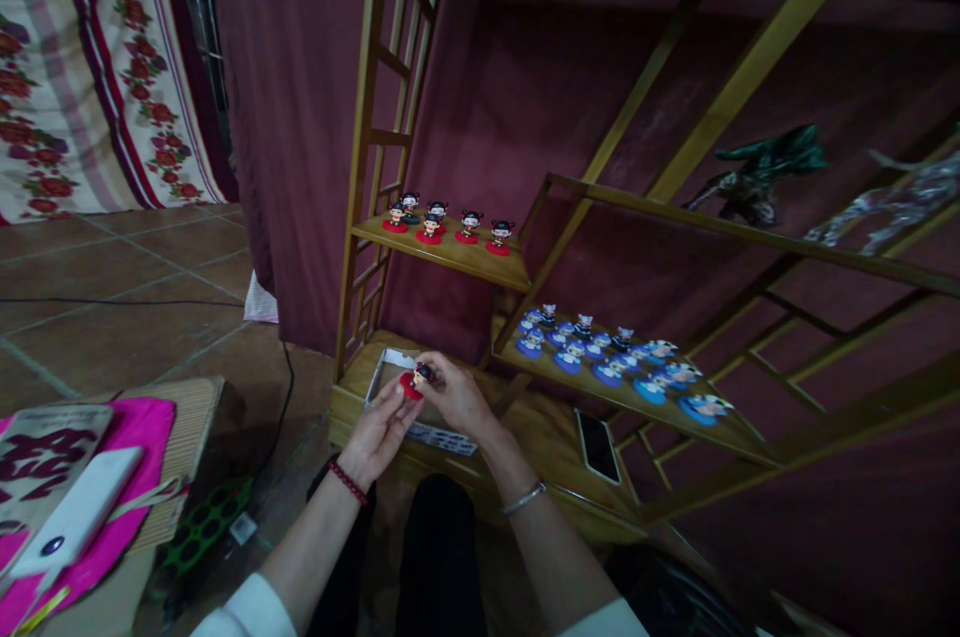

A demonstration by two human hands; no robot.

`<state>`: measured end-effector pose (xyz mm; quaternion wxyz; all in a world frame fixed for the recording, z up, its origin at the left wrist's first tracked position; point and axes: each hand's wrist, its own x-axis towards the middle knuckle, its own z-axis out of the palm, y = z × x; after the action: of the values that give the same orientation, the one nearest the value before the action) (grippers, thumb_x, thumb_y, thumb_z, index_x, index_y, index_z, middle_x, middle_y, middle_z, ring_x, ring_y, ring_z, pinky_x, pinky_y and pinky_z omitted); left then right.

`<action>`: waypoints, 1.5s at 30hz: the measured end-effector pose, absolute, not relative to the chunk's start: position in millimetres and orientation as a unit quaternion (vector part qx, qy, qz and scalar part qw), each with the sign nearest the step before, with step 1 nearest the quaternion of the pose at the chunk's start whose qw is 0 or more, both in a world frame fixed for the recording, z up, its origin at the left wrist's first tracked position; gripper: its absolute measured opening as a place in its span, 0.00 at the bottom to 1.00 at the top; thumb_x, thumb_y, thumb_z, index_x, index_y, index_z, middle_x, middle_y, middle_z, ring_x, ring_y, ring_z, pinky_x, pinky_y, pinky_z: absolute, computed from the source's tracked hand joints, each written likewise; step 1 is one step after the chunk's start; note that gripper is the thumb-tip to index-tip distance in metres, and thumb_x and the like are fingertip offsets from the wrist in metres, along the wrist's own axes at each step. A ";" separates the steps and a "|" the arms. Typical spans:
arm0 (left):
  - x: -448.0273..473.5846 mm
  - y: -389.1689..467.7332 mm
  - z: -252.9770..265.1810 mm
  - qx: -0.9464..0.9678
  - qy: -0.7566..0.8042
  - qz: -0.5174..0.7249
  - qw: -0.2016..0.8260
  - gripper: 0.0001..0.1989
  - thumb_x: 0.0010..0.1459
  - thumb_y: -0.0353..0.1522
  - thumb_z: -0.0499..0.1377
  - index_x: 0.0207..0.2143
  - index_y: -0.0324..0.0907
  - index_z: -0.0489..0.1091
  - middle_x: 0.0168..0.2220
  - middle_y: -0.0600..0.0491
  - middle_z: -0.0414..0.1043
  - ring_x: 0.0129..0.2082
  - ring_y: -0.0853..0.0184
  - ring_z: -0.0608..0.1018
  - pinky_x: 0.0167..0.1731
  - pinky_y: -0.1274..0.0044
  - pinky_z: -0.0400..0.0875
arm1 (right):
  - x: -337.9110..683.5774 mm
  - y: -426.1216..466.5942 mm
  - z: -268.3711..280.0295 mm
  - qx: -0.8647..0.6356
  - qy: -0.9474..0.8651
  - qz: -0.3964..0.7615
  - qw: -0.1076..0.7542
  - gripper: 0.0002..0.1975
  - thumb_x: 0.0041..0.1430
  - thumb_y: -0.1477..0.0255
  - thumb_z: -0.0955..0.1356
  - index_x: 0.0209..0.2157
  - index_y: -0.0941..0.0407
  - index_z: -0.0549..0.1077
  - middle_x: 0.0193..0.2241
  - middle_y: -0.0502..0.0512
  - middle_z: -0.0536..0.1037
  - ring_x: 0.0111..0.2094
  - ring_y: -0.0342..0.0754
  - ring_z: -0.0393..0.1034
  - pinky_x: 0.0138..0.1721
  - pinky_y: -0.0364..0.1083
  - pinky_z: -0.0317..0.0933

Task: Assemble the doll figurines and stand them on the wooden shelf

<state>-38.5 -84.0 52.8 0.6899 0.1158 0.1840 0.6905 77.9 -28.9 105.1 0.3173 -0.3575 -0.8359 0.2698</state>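
Observation:
A small black-haired figurine (421,375) on a red round base is held between my two hands, above an open box (385,367) on the bottom board of the shelf. My left hand (381,425) pinches the red base from below and the left. Fingers of my right hand (455,395) close on the figurine's head side. Similar figurines (469,226) with red bases stand on the small shelf (480,262) above, several of them in loose rows. On the lower right shelf are several blue-and-white figurines (570,355), with a few dark ones (583,325) at the back.
A phone (598,445) lies on the bottom board at right. Green and clear figures (765,172) stand on the upper right shelf. At left, a cardboard box (196,407) carries a pink bag (154,427) and a white power bank (82,507). A cable (285,407) crosses the floor.

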 end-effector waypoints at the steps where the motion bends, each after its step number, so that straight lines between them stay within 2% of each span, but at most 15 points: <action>1: -38.4 -84.1 52.9 0.117 0.183 0.691 0.689 0.12 0.49 0.23 0.57 0.38 0.38 0.70 0.38 0.50 0.73 0.37 0.70 0.74 0.49 0.73 0.62 | 77.8 -29.4 105.9 -0.353 -0.835 0.274 0.320 0.13 0.51 0.71 0.62 0.41 0.53 0.65 0.34 0.49 0.73 0.33 0.42 0.67 0.34 0.42 0.61; 15: -37.9 -82.1 46.9 0.129 0.175 0.702 0.678 0.16 0.48 0.23 0.57 0.41 0.40 0.68 0.42 0.50 0.71 0.40 0.70 0.73 0.50 0.73 0.59 | 71.7 -34.4 108.6 -0.394 -0.811 0.279 0.330 0.12 0.48 0.72 0.62 0.38 0.54 0.66 0.29 0.48 0.74 0.29 0.42 0.68 0.31 0.41 0.61; 25: -38.8 -80.5 45.3 0.143 0.169 0.708 0.671 0.19 0.48 0.22 0.57 0.44 0.41 0.66 0.46 0.50 0.68 0.47 0.68 0.69 0.52 0.75 0.57 | 69.5 -36.2 106.5 -0.414 -0.804 0.254 0.343 0.13 0.48 0.71 0.62 0.38 0.53 0.66 0.29 0.47 0.74 0.29 0.42 0.68 0.32 0.41 0.61; 38: -39.6 -81.1 46.4 0.152 0.161 0.711 0.667 0.21 0.47 0.20 0.56 0.45 0.42 0.65 0.47 0.50 0.67 0.49 0.69 0.67 0.52 0.74 0.56 | 66.0 -36.2 100.5 -0.438 -0.795 0.230 0.351 0.13 0.47 0.72 0.62 0.37 0.52 0.65 0.26 0.46 0.73 0.26 0.42 0.66 0.30 0.41 0.60; 45: -39.1 -81.9 47.6 0.157 0.162 0.718 0.658 0.20 0.48 0.21 0.56 0.44 0.41 0.66 0.45 0.50 0.68 0.45 0.71 0.70 0.51 0.76 0.58 | 66.9 -38.9 100.1 -0.429 -0.799 0.233 0.351 0.13 0.49 0.72 0.62 0.39 0.52 0.65 0.27 0.47 0.73 0.27 0.42 0.67 0.31 0.41 0.61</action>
<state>-39.1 -81.9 47.6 0.6583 0.1573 0.1624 0.7180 66.9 -38.9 100.1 0.3510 -0.4286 -0.7991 0.2335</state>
